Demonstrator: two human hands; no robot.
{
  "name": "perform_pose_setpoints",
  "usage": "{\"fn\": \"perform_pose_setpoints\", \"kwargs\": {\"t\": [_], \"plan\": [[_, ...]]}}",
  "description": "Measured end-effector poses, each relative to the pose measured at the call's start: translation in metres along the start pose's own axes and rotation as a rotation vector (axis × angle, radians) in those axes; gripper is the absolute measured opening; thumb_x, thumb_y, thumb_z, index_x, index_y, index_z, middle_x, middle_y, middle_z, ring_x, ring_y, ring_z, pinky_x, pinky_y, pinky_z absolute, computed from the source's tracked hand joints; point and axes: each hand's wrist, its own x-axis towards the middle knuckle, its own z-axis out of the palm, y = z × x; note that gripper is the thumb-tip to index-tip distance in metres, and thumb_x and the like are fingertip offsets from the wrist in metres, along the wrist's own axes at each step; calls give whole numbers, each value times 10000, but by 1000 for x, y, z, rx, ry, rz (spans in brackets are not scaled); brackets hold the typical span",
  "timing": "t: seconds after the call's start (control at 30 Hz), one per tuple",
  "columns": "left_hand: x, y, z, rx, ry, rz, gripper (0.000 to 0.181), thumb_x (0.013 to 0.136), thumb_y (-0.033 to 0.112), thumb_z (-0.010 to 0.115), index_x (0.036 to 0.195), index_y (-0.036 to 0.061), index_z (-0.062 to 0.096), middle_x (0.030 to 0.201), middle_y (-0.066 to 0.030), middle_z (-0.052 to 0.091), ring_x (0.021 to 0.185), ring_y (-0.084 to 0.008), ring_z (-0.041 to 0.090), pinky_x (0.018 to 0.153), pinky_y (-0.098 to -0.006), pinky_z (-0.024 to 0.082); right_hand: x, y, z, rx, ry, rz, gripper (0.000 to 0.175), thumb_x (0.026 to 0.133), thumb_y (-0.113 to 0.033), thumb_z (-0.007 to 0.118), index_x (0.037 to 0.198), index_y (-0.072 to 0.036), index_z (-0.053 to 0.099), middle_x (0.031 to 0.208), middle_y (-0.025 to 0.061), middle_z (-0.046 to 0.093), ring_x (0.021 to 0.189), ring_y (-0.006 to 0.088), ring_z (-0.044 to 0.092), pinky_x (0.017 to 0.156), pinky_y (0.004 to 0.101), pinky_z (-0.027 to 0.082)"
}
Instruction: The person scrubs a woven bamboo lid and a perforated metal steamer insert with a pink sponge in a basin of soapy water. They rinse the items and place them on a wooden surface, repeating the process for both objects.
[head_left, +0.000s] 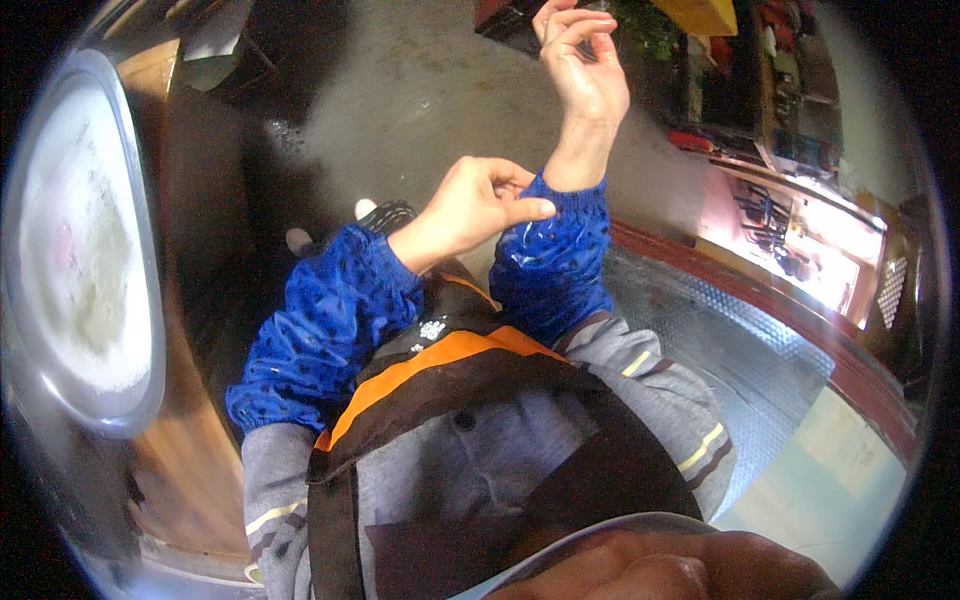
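Observation:
My left hand (480, 204) reaches across my body and pinches the elastic cuff of the blue sleeve cover (553, 251) on my right forearm, thumb against the fabric. Above that cuff my right hand (589, 71) is raised, palm partly turned up, with loosely bent fingers and nothing plainly held. Its skin looks wet. A matching blue sleeve cover (322, 322) with dark spots wraps my left forearm. Over a grey long-sleeved top I wear a dark apron (420, 382) with an orange band and a small white print.
On the left, a metal basin (146, 330) of foamy water stands on a wooden surface (187, 465). Concrete floor (420, 82) lies ahead, with my shoes below. To the right are a patterned metal-like sheet (690, 337), a dark red sill (750, 292) and a bright doorway (810, 240).

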Motion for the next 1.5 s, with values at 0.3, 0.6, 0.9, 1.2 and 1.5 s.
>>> {"fn": "perform_pose_setpoints", "kwargs": {"t": [0.3, 0.6, 0.9, 1.2, 1.5], "plan": [[2, -23, -37, -8, 218, -57, 332, 752, 288, 780, 855, -18, 703, 734, -52, 669, 651, -92, 586, 614, -237, 476, 31, 11, -53, -305, 181, -338, 186, 890, -55, 446, 960, 96, 531, 990, 239, 567, 777, 290, 615, 686, 322, 579], [21, -63, -159, -573, 889, -211, 118, 871, 286, 599, 868, 169, 583, 822, 47, 626, 763, -94, 560, 752, -317, 358, -38, 103, -61, -2445, -200, -501, 183, 779, -215, 707, 866, -54, 698, 885, 116, 664, 849, 224, 637, 787, 326, 491], [50, -20, -263, 363, 1444, 137, 202, 721, 80, 605, 912, 19, 630, 966, -198, 634, 941, -338, 605, 877, -386, 462, -112, 258, -70, -2213, -1204, -206, 275, 678, -162, 709, 900, -24, 624, 863, 116, 618, 814, 306, 584, 769, 389, 458], [-9, 126, -320, 2212, 1136, 472, 216, 768, 105, 536, 972, 102, 608, 1057, -71, 575, 996, -230, 555, 861, -396, 396, -114, 286, -26, -1421, -1713, 345, 172, 741, -150, 678, 799, -45, 554, 764, 79, 553, 746, 279, 557, 759, 387, 407], [-80, 141, -339, -868, 907, 256, 424, 847, 165, 600, 1238, 30, 504, 1145, -187, 564, 1051, -293, 556, 907, -386, 469, 28, 276, -36, -2002, -1336, 570, 299, 834, -169, 678, 1100, -36, 650, 1042, 112, 656, 922, 192, 633, 813, 320, 511]]}}
